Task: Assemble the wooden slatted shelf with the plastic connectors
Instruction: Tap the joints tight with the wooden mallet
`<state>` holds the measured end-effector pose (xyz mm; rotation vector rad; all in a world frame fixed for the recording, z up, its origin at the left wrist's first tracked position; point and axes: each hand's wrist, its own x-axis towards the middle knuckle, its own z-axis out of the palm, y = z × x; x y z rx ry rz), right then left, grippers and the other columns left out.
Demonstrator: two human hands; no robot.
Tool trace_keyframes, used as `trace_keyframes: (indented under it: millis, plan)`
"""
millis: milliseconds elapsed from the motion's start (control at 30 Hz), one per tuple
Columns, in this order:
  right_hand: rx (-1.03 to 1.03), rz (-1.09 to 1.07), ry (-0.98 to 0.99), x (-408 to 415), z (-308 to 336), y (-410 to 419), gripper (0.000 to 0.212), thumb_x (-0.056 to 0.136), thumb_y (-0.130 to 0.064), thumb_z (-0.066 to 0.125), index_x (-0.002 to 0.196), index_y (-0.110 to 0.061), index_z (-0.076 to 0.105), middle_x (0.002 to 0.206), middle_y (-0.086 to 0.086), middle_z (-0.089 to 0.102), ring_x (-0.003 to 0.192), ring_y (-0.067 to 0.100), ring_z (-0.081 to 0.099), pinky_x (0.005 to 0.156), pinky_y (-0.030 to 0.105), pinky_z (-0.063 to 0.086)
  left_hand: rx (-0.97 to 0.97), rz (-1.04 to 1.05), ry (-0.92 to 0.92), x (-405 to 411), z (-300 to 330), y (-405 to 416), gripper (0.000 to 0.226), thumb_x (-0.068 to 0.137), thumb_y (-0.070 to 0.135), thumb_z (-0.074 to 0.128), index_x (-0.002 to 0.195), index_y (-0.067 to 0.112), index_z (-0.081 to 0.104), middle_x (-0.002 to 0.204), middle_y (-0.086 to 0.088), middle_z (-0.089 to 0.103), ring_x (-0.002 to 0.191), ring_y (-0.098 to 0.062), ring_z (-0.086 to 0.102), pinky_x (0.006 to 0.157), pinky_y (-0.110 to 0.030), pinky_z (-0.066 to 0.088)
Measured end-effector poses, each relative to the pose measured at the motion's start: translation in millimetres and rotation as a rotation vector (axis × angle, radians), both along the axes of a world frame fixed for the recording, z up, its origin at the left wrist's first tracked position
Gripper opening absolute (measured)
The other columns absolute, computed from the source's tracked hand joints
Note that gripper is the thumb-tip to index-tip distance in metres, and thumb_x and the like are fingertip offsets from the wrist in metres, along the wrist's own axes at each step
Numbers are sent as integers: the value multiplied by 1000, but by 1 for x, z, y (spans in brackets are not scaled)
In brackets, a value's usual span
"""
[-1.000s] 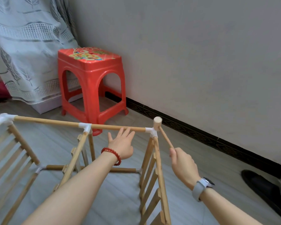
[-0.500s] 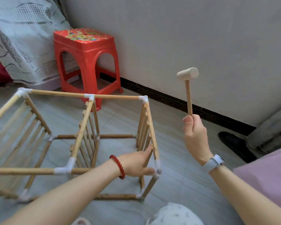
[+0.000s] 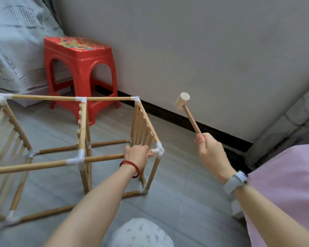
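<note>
Left hand on the shelf frame, right hand holding a small mallet up beside it.

The left hand (image 3: 137, 154) curls around a round wooden rod (image 3: 103, 158) just beside a white plastic corner connector (image 3: 158, 151); a red bead bracelet (image 3: 130, 167) circles that wrist. The right hand (image 3: 210, 151) clasps the thin handle of a wooden mallet (image 3: 187, 111), its cylindrical head tilted up-left, apart from the frame. The slatted shelf (image 3: 78, 139) stands on grey floor tiles (image 3: 177, 184) near a glossy red plastic stool (image 3: 80, 72) and a plain grey wall (image 3: 203, 50).
</note>
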<state>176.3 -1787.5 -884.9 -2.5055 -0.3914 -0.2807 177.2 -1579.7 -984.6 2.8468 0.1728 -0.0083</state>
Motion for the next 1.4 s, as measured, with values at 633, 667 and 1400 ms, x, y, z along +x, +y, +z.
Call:
trace_keyframes:
  millis: [633,667,1400]
  plan:
    - [-283,-106,394,-17,-77,22,31,102,-35,24,85,-17,43,80,3,55,78,27,57,63,32,38,-60,-44,-101,-8,-6,41,25,100,28,37,119,26,53,105,3,61,103,-17,55,95,-33,31]
    - [-258,-109,372,-15,-77,21,32,102,-34,25,83,-17,44,79,2,55,78,27,55,65,33,37,-50,-43,-106,-10,-6,40,26,100,27,36,121,25,52,107,3,60,104,-17,54,95,-33,31]
    - [474,-108,305,33,-71,25,39,102,-26,29,71,-11,48,53,0,37,47,13,33,44,20,28,-20,-58,-69,14,1,26,32,96,52,35,99,30,57,81,11,57,73,-9,52,64,-25,35]
